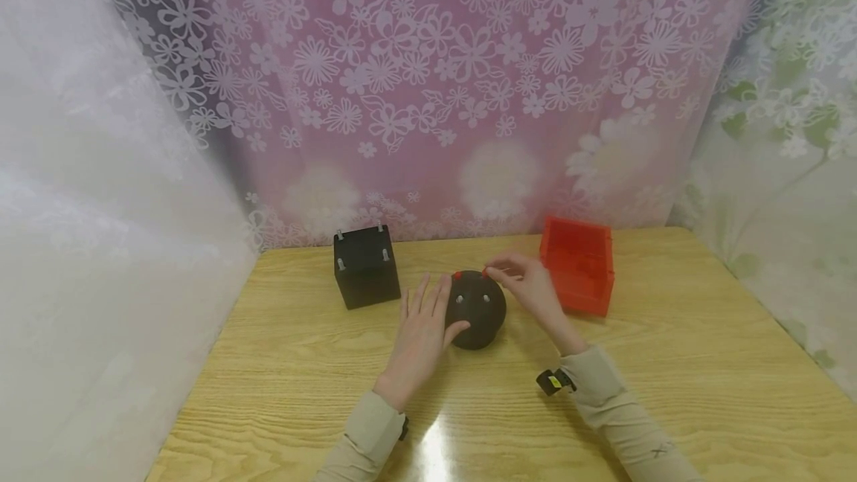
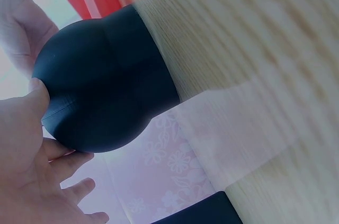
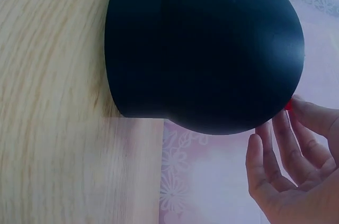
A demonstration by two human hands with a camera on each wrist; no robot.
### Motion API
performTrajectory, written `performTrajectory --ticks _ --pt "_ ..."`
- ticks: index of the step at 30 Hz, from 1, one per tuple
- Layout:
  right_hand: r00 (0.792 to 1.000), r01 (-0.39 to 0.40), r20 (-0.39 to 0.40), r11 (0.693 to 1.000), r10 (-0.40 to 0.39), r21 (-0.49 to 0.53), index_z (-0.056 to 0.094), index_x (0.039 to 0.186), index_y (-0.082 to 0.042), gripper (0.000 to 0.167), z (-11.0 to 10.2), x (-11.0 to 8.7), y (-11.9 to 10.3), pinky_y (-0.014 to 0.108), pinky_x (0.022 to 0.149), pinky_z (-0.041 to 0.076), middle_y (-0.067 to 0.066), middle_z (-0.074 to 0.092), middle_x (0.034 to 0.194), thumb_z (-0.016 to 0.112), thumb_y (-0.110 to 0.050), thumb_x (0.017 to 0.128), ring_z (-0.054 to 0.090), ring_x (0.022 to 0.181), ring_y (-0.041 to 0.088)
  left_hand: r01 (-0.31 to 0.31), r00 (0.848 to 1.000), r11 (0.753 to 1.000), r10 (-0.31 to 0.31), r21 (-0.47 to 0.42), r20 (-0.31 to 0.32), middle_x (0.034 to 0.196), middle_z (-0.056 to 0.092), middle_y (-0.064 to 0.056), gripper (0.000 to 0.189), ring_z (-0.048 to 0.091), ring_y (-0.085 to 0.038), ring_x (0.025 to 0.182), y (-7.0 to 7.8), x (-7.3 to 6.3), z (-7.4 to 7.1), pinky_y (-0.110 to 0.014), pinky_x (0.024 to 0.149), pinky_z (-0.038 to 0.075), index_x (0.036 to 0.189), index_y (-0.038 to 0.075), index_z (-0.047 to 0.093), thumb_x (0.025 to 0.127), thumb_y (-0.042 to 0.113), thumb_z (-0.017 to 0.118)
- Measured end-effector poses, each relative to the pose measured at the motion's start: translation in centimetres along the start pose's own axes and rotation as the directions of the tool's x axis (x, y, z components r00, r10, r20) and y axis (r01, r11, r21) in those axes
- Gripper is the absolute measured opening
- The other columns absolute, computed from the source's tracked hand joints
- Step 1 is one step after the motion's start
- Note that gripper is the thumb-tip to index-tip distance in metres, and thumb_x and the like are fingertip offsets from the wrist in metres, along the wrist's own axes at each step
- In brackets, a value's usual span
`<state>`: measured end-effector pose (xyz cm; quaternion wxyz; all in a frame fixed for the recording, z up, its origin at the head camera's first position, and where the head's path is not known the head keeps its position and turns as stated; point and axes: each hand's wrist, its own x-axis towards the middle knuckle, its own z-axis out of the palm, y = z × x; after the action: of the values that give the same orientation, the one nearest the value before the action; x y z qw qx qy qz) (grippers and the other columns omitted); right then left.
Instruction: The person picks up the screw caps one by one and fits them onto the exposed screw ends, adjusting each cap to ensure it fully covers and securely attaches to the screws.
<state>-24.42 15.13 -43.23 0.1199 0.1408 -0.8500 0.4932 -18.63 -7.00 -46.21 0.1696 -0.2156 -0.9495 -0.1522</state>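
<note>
Beige fabric sleeves (image 1: 368, 434) are stretched, in the head view, toward a black, smooth, round-topped body (image 1: 477, 326) on the wood-grain table (image 1: 288, 393). Against its left side the left hand (image 1: 418, 341) is laid, fingers spread; at its far edge a small red peg (image 1: 485, 272) is pinched by the right hand (image 1: 531, 291). In the left wrist view, the left hand's thumb is pressed to the body; in the right, the peg is held touching it.

1. Bench (image 1: 288, 393): yellowish wood grain, filling the lower middle; bright glare (image 1: 435, 448) at bottom centre.
2. Pink backdrop (image 1: 402, 95), white flowers, upper centre.
3. Whitish sheet (image 1: 87, 207) along the left edge.
4. Leafy sheet (image 1: 790, 132), upper right.
</note>
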Motion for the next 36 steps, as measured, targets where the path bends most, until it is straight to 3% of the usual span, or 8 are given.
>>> performTrajectory --ticks 5,25,36 --pt "1.0 0.018 -0.007 0.999 -0.018 -0.031 0.074 0.114 -0.005 0.026 0.07 -0.11 -0.05 0.055 0.088 0.056 0.01 0.075 0.11 0.072 -0.025 0.096 0.071 0.1 0.032 0.003 1.0 1.0 -0.003 -0.007 0.003 0.16 0.039 -0.008 0.081 0.02 -0.031 0.154 -0.01 0.02 -0.02 -0.059 0.123 0.013 0.162 0.008 0.024 0.1 0.053 0.051" --pt "0.997 0.074 0.002 0.995 -0.074 -0.069 0.079 0.107 -0.011 0.018 0.05 -0.27 -0.95 0.046 0.081 0.061 0.005 0.077 0.106 0.074 -0.023 0.094 0.072 0.097 0.025 -0.004 1.0 1.0 0.004 0.006 -0.009 0.16 0.04 -0.007 0.081 0.023 -0.032 0.153 0.05 0.01 -0.06 -0.059 0.123 0.016 0.162 0.008 0.024 0.1 0.053 0.053" --pt "0.996 0.09 0.003 0.991 -0.091 -0.097 0.076 0.115 -0.009 0.024 -0.09 -0.26 -0.84 0.05 0.081 0.06 0.007 0.076 0.11 0.068 -0.025 0.099 0.072 0.095 0.03 -0.007 1.0 1.0 0.007 0.008 -0.008 0.16 0.04 -0.008 0.082 0.023 -0.032 0.153 0.08 0.07 -0.1 -0.059 0.123 0.016 0.162 0.008 0.023 0.1 0.053 0.052"
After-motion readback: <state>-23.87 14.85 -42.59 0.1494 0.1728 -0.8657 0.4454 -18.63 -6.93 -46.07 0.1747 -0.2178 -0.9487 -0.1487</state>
